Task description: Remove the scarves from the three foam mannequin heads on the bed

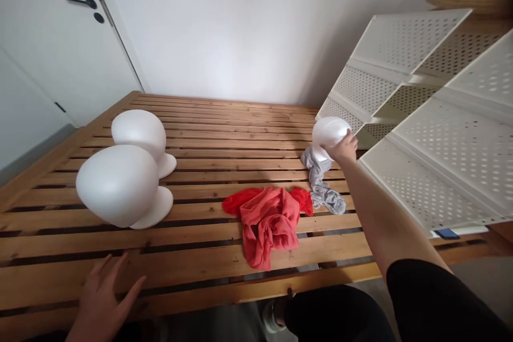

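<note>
Bright, soft light; bowed edges

Slatted bench: wood, honey-toned, smooth, with a light satin sheen. Near foam form, far foam form and raised foam form: white, apparently moulded polystyrene, smooth, matt to faintly satin. Red cloth: thin, soft, sheer-looking synthetic fabric, matt. Grey cloth: soft knit-like textile, matt, slightly sheened along its folds. Perforated shelf panels: white, smooth, painted-looking finish; metal or plastic cannot be determined. Door: white, smooth, low sheen. Door handle: black, matt, apparently metal.
</note>
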`<state>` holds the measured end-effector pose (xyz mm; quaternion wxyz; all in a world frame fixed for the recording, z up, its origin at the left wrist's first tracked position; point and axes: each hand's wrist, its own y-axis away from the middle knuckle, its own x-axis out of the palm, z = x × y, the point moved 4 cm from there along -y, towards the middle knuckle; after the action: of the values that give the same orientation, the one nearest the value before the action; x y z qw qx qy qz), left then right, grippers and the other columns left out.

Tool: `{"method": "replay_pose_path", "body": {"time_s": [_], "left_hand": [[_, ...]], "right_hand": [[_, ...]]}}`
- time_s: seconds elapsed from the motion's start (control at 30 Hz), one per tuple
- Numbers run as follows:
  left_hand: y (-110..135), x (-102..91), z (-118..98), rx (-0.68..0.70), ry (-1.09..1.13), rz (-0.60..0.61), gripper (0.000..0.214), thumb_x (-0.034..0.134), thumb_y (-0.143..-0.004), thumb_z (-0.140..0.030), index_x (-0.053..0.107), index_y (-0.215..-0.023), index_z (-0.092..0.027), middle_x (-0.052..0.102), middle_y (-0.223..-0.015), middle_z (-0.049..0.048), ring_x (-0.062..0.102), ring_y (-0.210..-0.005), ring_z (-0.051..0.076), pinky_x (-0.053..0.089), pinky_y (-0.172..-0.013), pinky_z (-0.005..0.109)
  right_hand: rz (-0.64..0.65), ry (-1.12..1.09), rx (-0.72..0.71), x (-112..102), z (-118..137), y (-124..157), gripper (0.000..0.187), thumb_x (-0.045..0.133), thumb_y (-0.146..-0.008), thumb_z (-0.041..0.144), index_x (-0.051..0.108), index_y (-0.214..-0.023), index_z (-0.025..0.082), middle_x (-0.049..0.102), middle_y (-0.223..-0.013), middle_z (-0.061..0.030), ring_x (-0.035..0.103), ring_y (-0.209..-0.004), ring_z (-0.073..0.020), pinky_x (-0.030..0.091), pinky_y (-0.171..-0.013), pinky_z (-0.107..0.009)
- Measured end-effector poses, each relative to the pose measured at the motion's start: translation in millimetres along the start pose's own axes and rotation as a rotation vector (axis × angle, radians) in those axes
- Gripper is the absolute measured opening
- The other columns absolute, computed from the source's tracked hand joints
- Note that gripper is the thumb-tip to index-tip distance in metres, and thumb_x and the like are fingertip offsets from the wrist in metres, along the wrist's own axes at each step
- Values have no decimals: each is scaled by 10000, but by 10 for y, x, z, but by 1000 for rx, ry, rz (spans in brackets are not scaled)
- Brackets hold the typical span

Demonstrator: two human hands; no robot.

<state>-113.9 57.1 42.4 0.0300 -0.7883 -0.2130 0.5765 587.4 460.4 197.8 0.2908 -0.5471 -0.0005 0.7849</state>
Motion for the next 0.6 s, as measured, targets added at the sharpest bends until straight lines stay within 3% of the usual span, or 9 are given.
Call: {"method": "replay_pose_path", "body": {"time_s": [0.13, 0.33, 0.47, 0.6], "left_hand": [[149, -31, -113, 121, 8, 17, 640, 531, -886, -604, 513, -1424, -257, 471, -1521, 179, 408, -1484, 452, 368, -1207, 686], [118, -10, -242, 178, 37, 16, 569, 542, -930, -542, 508, -1436, -284, 499, -1498, 166, 471, -1430, 435, 402, -1170, 704], [82, -96, -428, 232, 52, 7, 560, 557, -959, -489, 499, -1460, -246, 490, -1522, 183, 457, -1445, 428, 381, -1185, 686], [120, -213, -691, 295, 119, -3, 448, 597, -968, -400, 562, -1390, -253, 541, -1462, 152, 490, -1417, 388, 382, -1197, 647]], "right_hand": [[42, 54, 70, 164, -22, -488, 1381, 767, -689, 783, 66, -1624, 47, 138, -1529, -438, 293, -1440, -430, 317, -1030, -531], [-38, 18, 173, 297, -103, -509, 1369, 875, -606, 680, 135, -1633, 159, 294, -1428, -304, 430, -1268, -360, 329, -862, -473], [-123, 12, 149, 35, -59, -373, 1392, 928, -548, 637, 175, -1618, 163, 282, -1400, -278, 400, -1241, -339, 320, -833, -455], [-157, 60, 5, -570, 39, -68, 1409, 956, -541, 595, 149, -1627, 202, 258, -1440, -263, 344, -1326, -344, 349, -871, -463]]}}
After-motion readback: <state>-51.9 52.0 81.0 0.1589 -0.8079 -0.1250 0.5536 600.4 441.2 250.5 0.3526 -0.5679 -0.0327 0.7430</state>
